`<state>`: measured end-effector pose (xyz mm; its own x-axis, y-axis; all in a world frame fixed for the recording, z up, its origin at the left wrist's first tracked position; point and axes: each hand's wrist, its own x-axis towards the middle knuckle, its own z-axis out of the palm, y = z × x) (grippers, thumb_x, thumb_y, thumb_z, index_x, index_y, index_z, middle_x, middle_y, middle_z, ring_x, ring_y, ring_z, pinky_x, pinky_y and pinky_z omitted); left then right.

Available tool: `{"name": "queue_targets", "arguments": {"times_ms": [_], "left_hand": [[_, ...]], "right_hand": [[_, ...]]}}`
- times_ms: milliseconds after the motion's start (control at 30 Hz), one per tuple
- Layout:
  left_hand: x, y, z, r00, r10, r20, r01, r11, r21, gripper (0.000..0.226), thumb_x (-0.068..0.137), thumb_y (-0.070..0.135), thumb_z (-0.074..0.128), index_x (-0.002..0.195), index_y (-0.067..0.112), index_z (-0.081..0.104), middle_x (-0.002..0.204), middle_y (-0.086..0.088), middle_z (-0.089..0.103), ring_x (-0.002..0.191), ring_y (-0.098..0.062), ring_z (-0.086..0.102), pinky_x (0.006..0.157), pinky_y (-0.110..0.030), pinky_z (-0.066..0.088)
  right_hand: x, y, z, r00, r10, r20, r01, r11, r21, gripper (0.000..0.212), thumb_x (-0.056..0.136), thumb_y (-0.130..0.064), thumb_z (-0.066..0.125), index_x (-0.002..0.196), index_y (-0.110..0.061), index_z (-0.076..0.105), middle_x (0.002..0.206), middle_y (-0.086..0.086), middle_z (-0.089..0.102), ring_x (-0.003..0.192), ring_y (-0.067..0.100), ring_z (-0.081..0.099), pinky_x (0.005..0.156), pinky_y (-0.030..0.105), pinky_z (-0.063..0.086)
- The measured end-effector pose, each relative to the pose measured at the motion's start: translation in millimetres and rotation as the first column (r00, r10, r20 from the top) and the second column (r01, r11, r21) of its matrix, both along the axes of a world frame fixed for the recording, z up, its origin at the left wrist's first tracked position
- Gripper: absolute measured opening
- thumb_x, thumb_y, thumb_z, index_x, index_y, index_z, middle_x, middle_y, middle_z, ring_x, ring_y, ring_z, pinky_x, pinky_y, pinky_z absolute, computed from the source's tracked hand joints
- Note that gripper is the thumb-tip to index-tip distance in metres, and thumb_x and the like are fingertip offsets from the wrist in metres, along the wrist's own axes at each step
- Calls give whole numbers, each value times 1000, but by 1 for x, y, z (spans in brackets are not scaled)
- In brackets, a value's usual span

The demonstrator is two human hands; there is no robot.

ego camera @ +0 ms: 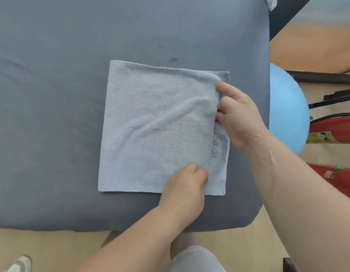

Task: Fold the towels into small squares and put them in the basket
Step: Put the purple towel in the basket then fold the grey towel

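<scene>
A light grey towel (150, 130) lies folded on the dark grey padded table (72, 55), its upper layer reaching almost to the right edge of the lower layer. A strip of the lower layer with the embossed word YOGA shows along the right side. My right hand (239, 114) pinches the upper layer's right edge near the far corner. My left hand (186, 181) pinches the same edge at the near corner. No basket is in view.
The table's right edge (265, 114) lies just past my right hand and its front edge (111, 228) is near me. A blue ball (286, 107), red objects (335, 130) and dark bars stand on the floor to the right. A white cloth (270, 1) shows at the far right corner.
</scene>
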<state>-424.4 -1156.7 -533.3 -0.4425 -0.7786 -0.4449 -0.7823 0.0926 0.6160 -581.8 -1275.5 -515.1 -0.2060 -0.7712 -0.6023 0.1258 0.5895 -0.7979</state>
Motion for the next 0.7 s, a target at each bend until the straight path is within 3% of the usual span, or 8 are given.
{"name": "queue_targets", "arguments": {"times_ms": [33,133,300,433,533,633,700], "left_hand": [[-1,-1,-3,1000,-15,22,15,1000,6,21,84,5,49,97,17,60,95,1,50,82,-27,54,72,-45,49],[-2,-2,-1,1000,4,15,-4,1000,3,21,83,5,50,96,19,60,94,3,51,79,-25,54,71,-43,49],[4,-6,23,990,106,-95,-115,989,-93,26,75,3,58,93,21,64,90,9,54,70,-15,55,63,-32,48],[-1,-5,49,969,132,-211,-173,967,-189,28,69,2,59,88,21,63,85,11,53,63,-9,47,57,-22,40],[-13,0,46,966,89,-242,-135,975,-179,28,68,0,60,88,20,63,85,10,52,60,-7,43,55,-20,39],[-24,5,23,981,42,-191,-60,994,-89,26,76,-1,59,94,17,65,92,6,54,65,-15,51,59,-34,49],[-31,7,5,987,34,-159,-37,999,-13,25,83,-1,56,99,16,66,97,3,54,72,-22,55,65,-41,51]], "right_hand": [[-1,2,-3,999,32,-39,-31,999,19,51,76,-6,46,119,-18,69,121,-4,64,108,10,60,107,44,49],[-4,2,-3,994,74,-79,-73,997,18,65,77,-9,47,139,-22,58,145,-20,46,131,5,52,109,44,48],[-9,-4,9,998,5,56,1,994,-108,57,86,3,44,136,-19,60,143,-19,49,117,11,64,103,50,52],[-15,-5,30,976,-64,208,108,972,-207,56,85,7,40,132,-14,62,143,-10,52,118,25,65,83,36,57],[-24,-4,29,979,-86,183,120,975,-186,57,84,7,39,133,-13,62,143,-8,53,110,24,67,78,32,55],[-28,3,19,994,-84,66,92,988,-124,53,83,3,43,117,-25,72,137,-14,56,111,18,66,83,36,59],[-29,8,11,999,-40,-24,38,995,-89,55,85,4,41,91,-37,78,126,-25,56,100,9,63,88,38,57]]}}
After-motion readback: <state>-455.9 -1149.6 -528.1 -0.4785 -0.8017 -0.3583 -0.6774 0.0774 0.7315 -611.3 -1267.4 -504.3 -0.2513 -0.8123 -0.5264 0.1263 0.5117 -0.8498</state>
